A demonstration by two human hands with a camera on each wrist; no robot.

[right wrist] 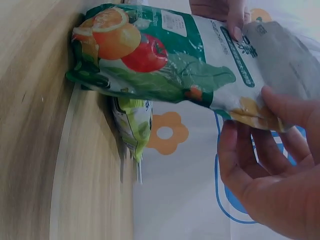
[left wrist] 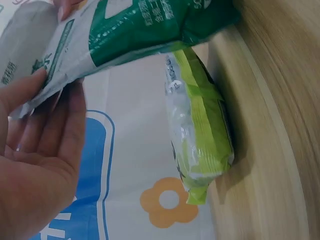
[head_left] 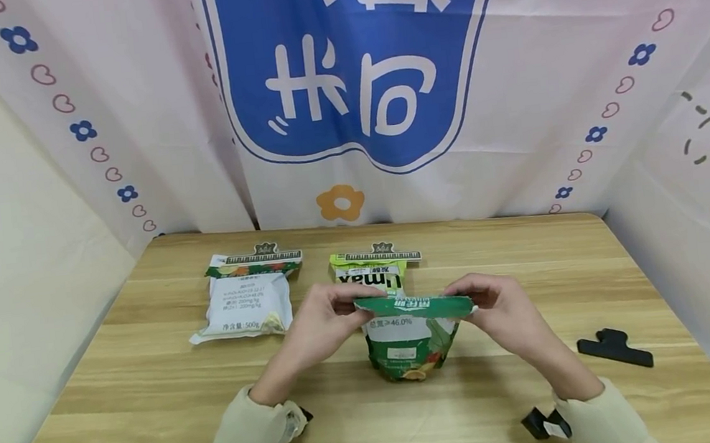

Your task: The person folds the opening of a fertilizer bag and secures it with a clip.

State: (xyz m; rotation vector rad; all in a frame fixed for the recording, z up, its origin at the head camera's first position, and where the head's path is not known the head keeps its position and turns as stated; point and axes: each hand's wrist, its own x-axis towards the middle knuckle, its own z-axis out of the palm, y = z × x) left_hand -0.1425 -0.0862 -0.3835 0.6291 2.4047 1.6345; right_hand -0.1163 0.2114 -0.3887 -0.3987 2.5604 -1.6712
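A green-and-white bag (head_left: pixel 401 352) printed with fruit and vegetables stands upright on the table in front of me. My left hand (head_left: pixel 325 325) pinches one end of its top edge, and my right hand (head_left: pixel 501 311) pinches the other end. Seen from the head, the top leans over as a green strip (head_left: pixel 416 304). In the left wrist view, the left hand's thumb lies on the bag's front, with the fingers behind it. The right wrist view shows the right hand (right wrist: pixel 272 165) gripping likewise, beside the printed oranges and tomato (right wrist: pixel 145 52).
Just behind the held bag is a lime-green bag (head_left: pixel 369 269), its top closed by a ruler-patterned clip (head_left: pixel 383 254). A white bag (head_left: pixel 248 301) with a similar clip (head_left: pixel 265 257) lies at the back left. On the right lies a black clip (head_left: pixel 615 348). A printed curtain (head_left: pixel 176 125) hangs behind the table.
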